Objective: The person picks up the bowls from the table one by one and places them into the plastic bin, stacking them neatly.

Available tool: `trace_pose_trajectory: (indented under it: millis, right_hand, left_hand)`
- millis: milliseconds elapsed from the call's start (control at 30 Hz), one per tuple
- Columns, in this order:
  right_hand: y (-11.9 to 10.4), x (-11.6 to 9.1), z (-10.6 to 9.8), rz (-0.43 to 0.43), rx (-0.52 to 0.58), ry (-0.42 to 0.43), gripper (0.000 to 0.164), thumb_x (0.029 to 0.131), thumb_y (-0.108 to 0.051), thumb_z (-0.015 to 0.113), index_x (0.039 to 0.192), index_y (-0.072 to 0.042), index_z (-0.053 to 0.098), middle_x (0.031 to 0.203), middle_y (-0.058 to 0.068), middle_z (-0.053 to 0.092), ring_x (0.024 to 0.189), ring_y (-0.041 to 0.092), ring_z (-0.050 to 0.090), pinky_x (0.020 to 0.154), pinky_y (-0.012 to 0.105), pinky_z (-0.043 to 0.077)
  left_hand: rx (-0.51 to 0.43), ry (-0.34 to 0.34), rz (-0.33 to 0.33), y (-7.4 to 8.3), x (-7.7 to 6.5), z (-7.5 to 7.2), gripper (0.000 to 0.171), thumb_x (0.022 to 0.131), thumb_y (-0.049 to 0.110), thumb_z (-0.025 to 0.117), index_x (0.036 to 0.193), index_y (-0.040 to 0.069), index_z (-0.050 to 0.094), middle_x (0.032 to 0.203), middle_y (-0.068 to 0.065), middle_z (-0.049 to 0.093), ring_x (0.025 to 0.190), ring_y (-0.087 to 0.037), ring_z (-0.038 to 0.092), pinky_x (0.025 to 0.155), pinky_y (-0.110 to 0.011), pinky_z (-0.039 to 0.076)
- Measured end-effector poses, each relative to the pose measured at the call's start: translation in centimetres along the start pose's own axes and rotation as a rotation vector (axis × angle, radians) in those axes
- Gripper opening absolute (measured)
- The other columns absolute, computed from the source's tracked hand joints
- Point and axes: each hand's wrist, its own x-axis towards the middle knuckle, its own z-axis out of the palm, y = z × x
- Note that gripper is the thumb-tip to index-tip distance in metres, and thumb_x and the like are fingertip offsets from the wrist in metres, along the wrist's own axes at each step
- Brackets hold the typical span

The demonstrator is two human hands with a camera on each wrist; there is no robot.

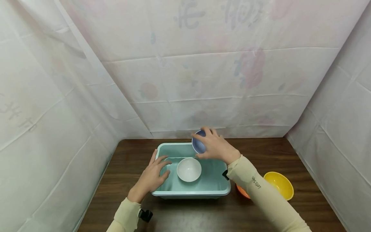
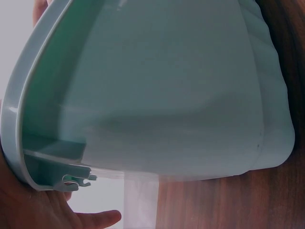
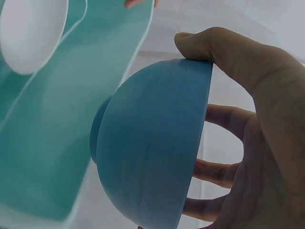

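My right hand (image 1: 215,147) grips a blue bowl (image 1: 198,146) by its rim, thumb on one side and fingers on the other. The bowl is tilted on its side above the far right part of a light teal plastic basin (image 1: 191,193). In the right wrist view its rounded outside and foot (image 3: 97,133) face the basin. A white bowl (image 1: 189,170) sits upright inside the basin, near the middle. At the basin's left rim, my left hand (image 1: 151,177) rests with fingers spread and relaxed, holding no bowl. The left wrist view shows the basin's outer wall (image 2: 167,86) close up.
Right of the basin, a yellow bowl (image 1: 280,185) stands on the dark wooden table (image 1: 116,180). An orange bowl (image 1: 242,192) beside it is mostly hidden under my right sleeve. White printed cloth (image 1: 203,80) hangs behind the table and along both sides.
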Motion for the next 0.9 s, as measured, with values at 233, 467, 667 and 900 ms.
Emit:
trace_pose_trajectory:
  millis: [233,467,667,900]
  right_hand:
    - [-1.1,0.4,1.3,-0.028,-0.002,-0.023,0.084,0.084,-0.056,0.078,0.157,-0.036,0.042,0.164,0.014,0.028,0.147,0.044,0.034,0.103,0.075,0.042]
    - [-2.1,0.5,2.6,-0.1,-0.016,-0.022,0.078,0.085,-0.054,0.077,0.154,-0.035,0.046,0.162,0.015,0.032,0.143,0.042,0.038,0.095,0.064,0.049]
    - [-2.5,1.0,3.8,-0.173,-0.049,-0.03,0.079,0.084,-0.055,0.079,0.153,-0.033,0.048,0.16,0.016,0.033,0.141,0.041,0.039,0.095,0.063,0.051]
    - [-2.9,1.2,4.9,-0.203,-0.043,-0.059,0.08,0.082,-0.055,0.08,0.153,-0.032,0.048,0.16,0.015,0.033,0.14,0.039,0.041,0.095,0.06,0.051]
  left_hand:
    - [0.009,0.023,0.004,0.2,0.0,-0.1,0.033,0.097,0.025,0.07,0.128,0.015,0.072,0.152,-0.011,0.054,0.158,-0.044,0.01,0.108,-0.064,0.046]
    - [0.022,0.008,0.008,0.1,-0.1,0.0,0.035,0.098,0.026,0.07,0.131,0.013,0.071,0.152,-0.013,0.053,0.159,-0.044,0.008,0.112,-0.062,0.043]
    - [0.024,0.023,0.009,0.0,-0.1,0.0,0.035,0.098,0.027,0.071,0.13,0.014,0.071,0.152,-0.013,0.054,0.159,-0.045,0.009,0.112,-0.063,0.043]
    - [0.015,0.019,0.001,0.1,-0.2,0.0,0.034,0.098,0.027,0.07,0.129,0.014,0.072,0.151,-0.011,0.054,0.159,-0.043,0.01,0.11,-0.062,0.045]
